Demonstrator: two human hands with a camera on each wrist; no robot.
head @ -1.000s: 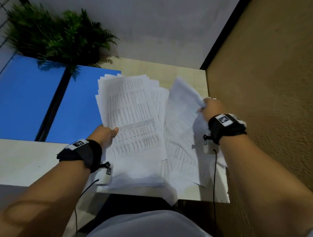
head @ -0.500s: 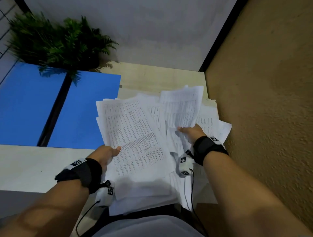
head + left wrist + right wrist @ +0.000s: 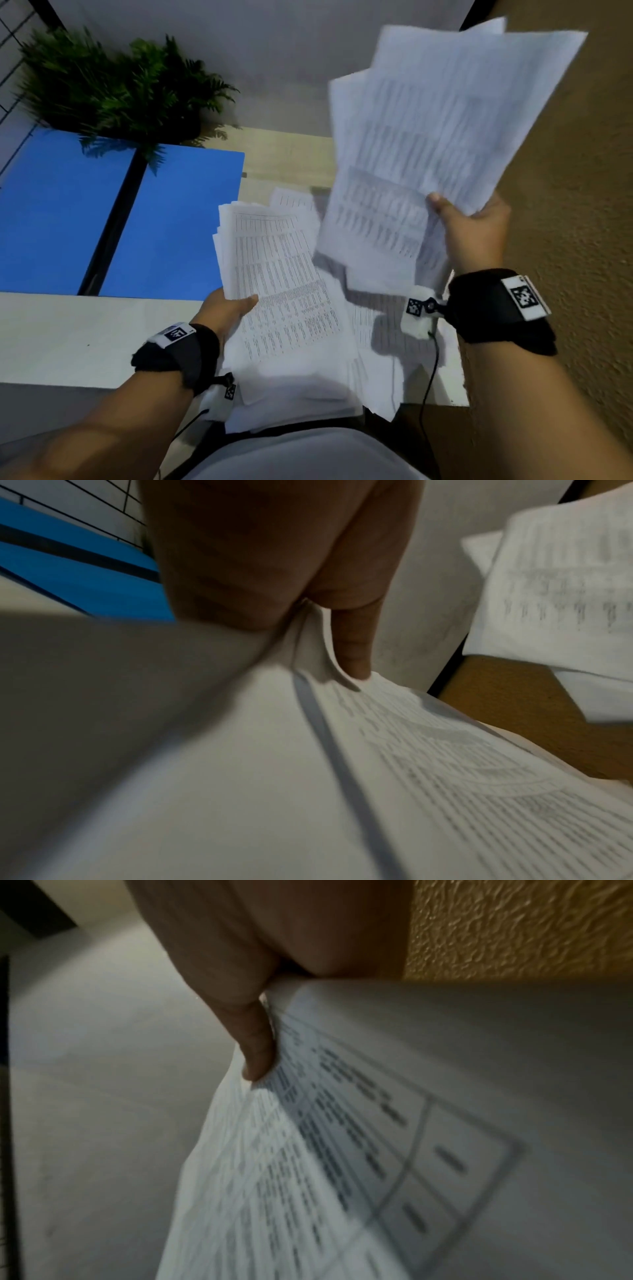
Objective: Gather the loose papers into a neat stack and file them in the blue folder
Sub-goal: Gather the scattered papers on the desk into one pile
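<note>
head view: the blue folder (image 3: 120,219) lies open on the bench (image 3: 68,335) with nothing in it. just right of the folder, the left hand (image 3: 227,308) pinches a paper stack (image 3: 284,284); farther right, the right hand (image 3: 472,233) grips raised sheets (image 3: 445,120).

left wrist view: the thumb (image 3: 352,647) presses on the stack's edge.

right wrist view: the thumb (image 3: 257,1047) clamps the blurred sheets.

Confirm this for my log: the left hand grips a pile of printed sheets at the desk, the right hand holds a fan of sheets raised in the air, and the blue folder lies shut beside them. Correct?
One detail is wrong: the blue folder lies open, not shut, its two blue panels spread flat either side of the dark spine, as the head view shows. The rest stands: the left hand grips a pile of printed sheets at the desk, and the right hand holds a fan of sheets raised in the air.
</note>
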